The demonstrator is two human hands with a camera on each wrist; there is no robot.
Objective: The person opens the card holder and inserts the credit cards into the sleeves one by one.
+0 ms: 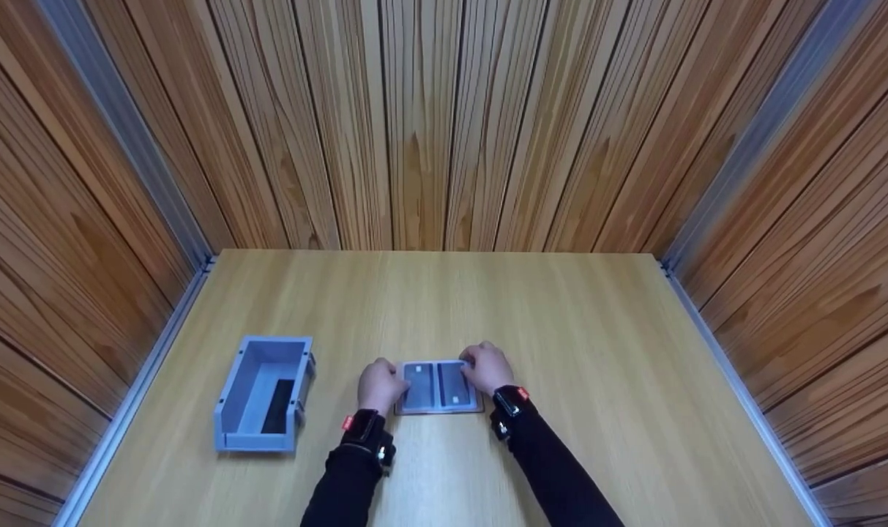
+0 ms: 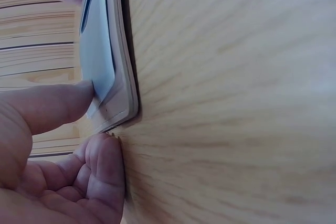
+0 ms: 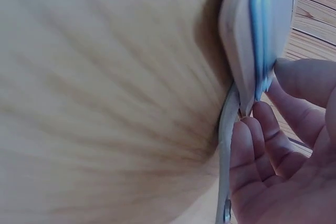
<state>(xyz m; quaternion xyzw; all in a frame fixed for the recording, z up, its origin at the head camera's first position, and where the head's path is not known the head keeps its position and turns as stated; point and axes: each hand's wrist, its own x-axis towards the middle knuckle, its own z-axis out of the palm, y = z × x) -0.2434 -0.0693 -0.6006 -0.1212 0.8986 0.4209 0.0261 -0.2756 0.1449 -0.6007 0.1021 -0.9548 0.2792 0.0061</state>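
Observation:
An opened card holder [image 1: 436, 386] lies on the table between both hands, with a clear sleeve on each half. My left hand [image 1: 380, 386] is at its left edge. In the left wrist view, the thumb [image 2: 63, 106] presses on the sleeve [image 2: 100, 51] while curled fingers meet the stitched corner of the cover. My right hand [image 1: 489, 368] grips the upper right edge. The right wrist view shows its thumb on the stack of sleeves [image 3: 270, 35] and fingers curled at the cover's edge. A strap [image 3: 226, 156] with a metal snap extends beside those fingers.
To the left stands a grey-blue plastic bin [image 1: 255, 442] with a black strip [image 1: 278, 406] inside. Wood-plank walls [image 1: 422, 132] with metal corner rails enclose the table [image 1: 597, 329] at the back and both sides.

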